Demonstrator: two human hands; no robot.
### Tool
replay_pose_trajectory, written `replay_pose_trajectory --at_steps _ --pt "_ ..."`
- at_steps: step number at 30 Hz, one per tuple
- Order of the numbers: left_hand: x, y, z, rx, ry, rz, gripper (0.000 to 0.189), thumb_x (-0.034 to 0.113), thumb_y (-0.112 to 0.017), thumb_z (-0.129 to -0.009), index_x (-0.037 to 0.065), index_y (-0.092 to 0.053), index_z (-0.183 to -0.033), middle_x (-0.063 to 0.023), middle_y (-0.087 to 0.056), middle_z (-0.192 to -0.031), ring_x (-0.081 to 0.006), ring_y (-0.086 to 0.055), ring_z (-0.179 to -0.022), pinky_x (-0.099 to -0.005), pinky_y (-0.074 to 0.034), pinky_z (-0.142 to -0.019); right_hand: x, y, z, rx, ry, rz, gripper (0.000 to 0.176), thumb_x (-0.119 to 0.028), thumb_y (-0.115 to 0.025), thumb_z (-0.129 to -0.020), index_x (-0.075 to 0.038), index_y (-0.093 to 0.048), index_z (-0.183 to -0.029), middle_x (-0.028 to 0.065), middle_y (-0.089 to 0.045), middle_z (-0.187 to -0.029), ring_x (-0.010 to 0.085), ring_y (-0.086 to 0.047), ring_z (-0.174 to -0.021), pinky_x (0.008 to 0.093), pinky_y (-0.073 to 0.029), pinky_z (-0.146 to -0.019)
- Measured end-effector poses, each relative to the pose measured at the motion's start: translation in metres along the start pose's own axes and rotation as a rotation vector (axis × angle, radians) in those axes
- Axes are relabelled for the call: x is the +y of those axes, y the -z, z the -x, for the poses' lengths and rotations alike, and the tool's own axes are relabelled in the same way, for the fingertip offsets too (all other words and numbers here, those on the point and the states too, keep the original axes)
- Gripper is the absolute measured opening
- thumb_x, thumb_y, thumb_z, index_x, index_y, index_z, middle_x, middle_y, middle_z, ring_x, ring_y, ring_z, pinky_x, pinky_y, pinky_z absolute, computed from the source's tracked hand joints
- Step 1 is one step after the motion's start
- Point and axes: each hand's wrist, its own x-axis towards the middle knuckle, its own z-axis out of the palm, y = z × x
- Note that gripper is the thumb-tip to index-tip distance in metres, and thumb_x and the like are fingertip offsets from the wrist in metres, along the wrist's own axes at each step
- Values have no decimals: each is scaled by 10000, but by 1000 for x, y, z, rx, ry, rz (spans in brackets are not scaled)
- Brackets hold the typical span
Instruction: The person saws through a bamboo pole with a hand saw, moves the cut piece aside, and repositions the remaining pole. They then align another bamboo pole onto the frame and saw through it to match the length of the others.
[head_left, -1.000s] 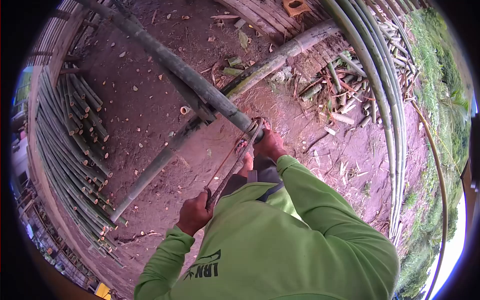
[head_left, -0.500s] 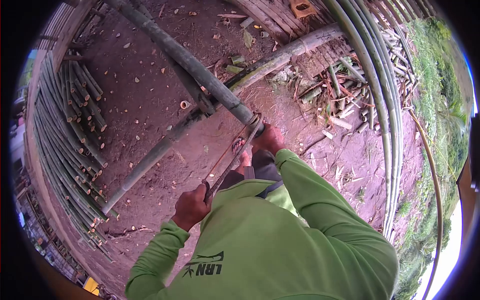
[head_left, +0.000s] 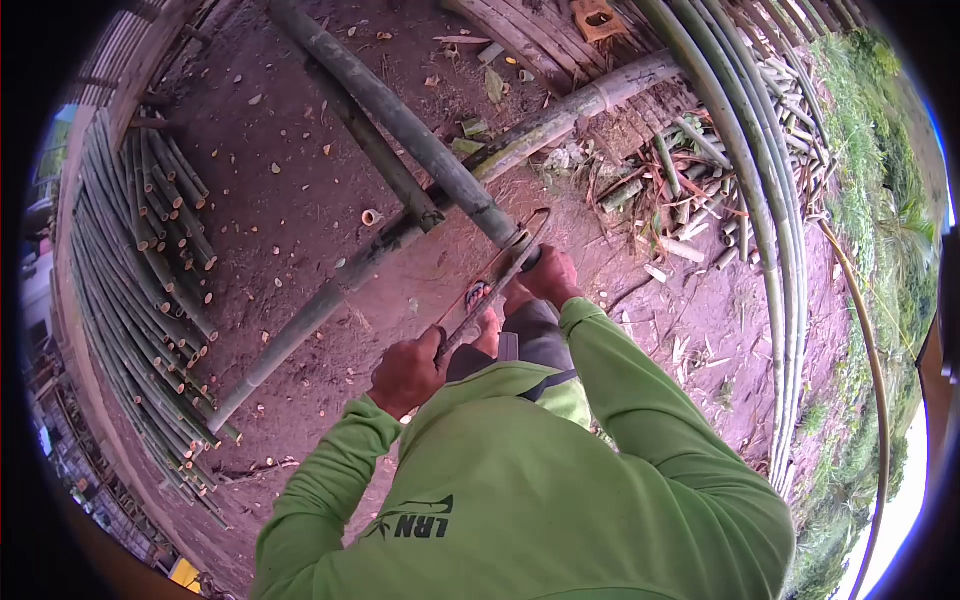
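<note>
My left hand (head_left: 410, 375) is closed around the handle of a bow saw (head_left: 480, 303), which slants up and to the right. Its thin blade lies across a green bamboo pole (head_left: 415, 143) close to the near end. Beyond the pole, the saw's far tip sticks out. My right hand (head_left: 551, 274) grips the pole's end just past the blade, with the fingers partly hidden. The pole rests on a thicker crosswise bamboo beam (head_left: 300, 332), beside a shorter bamboo brace (head_left: 375, 155). How deep the blade sits in the pole cannot be made out.
Many cut bamboo poles (head_left: 130, 290) are stacked at the left. Long bent poles (head_left: 755, 190) stand at the right, near a heap of bamboo offcuts (head_left: 690, 200). A short bamboo ring (head_left: 371, 217) lies on the dirt ground (head_left: 270, 130). Wooden planks (head_left: 530, 40) are at the top.
My left hand has moved up and to the right, pushing the saw further across the pole so that more of its tip shows. The right hand keeps its grip, shifted slightly in view.
</note>
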Motion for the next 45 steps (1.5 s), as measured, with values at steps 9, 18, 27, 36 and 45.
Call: replay_pose_trajectory --at_steps 9,18,27,36,45 --pt "-2 11 10 -91 126 -45 224 214 -660 -802 50 -533 -888 -211 -620 -644 -427 -629 -615 -526 -500 -558 11 -21 -23 -223 52 -27 755 -386 -832 -550 -2 -607 -1160 233 -475 -1304 369 -400 -1289 403 -391 -1056" --pt "-13 -65 -74 56 48 37 229 250 -616 -830 47 -573 -927 -221 -623 -660 -441 -621 -619 -531 -505 -579 26 -15 -20 -52 46 -17 525 -273 -791 -554 -27 -658 -998 191 -693 -909 323 -680 -878 411 -540 -782" --pt "-8 49 106 228 61 315 114 137 -665 -800 39 -607 -789 -140 -567 -580 -299 -558 -463 -382 -438 -462 74 70 -64 180 130 -42 559 -236 -827 -486 21 -640 -946 167 -681 -855 271 -665 -787 374 -531 -766" --pt "-20 28 124 712 478 610 187 157 -600 -915 -6 -622 -828 28 -420 -533 -45 -369 -505 -274 -284 -454 -203 129 -127 650 649 -116 743 -354 -798 -652 -21 -488 -1240 193 -618 -1102 345 -601 -1047 431 -476 -897" --pt "-54 -1 164 854 631 799 217 179 -557 -943 -8 -649 -880 55 -388 -517 -37 -346 -483 -273 -261 -440 -101 2 -18 -244 375 -89 752 -445 -796 -666 27 -487 -1164 212 -649 -954 353 -656 -890 472 -515 -765"
